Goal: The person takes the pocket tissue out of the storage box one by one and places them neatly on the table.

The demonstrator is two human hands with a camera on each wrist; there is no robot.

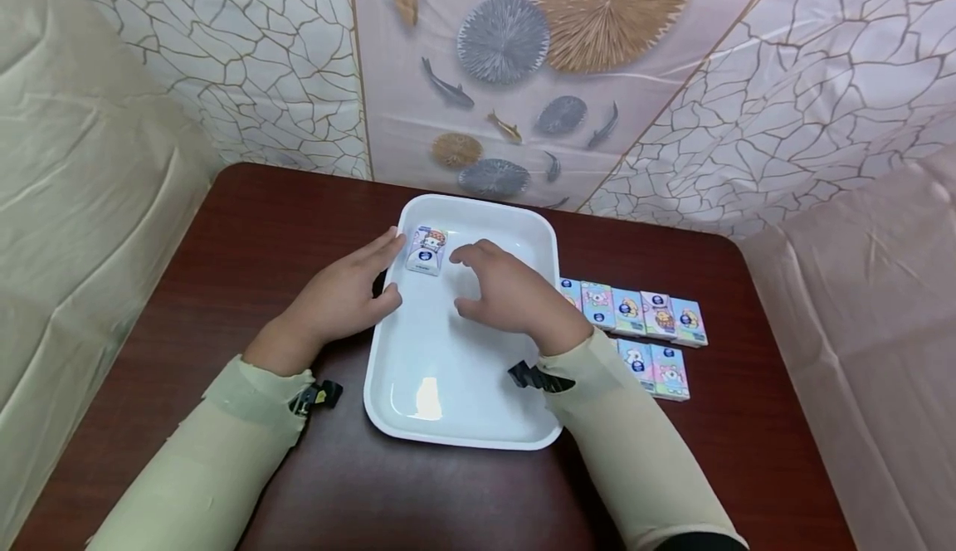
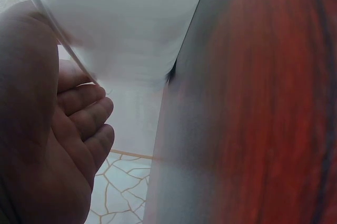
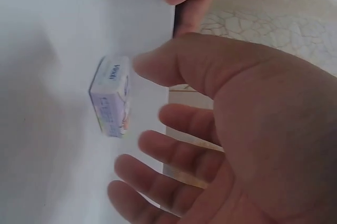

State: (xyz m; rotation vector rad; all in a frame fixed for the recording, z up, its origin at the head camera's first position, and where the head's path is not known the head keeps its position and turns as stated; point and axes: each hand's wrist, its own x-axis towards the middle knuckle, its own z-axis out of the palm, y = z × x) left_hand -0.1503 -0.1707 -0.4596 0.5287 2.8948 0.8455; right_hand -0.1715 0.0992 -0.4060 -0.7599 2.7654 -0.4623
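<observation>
A small tissue pack (image 1: pixel 426 251) with a cartoon print lies in the upper left of the white tray (image 1: pixel 418 343). My right hand (image 1: pixel 508 290) hovers over the tray just right of the pack, its thumb and fingers apart and holding nothing. In the right wrist view the pack (image 3: pixel 110 97) stands out beyond the thumb and fingertips. My left hand (image 1: pixel 343 302) is at the tray's left rim, thumb and fingers spread along it. Seen from the left wrist, the fingers (image 2: pixel 87 113) are loosely bent beside the tray wall.
Several more tissue packs (image 1: pixel 629 310) sit in two rows on the dark wooden table (image 1: pixel 299 468), right of the tray. My right forearm partly covers the nearer row (image 1: pixel 670 371). A patterned cloth (image 1: pixel 500 119) hangs behind the table.
</observation>
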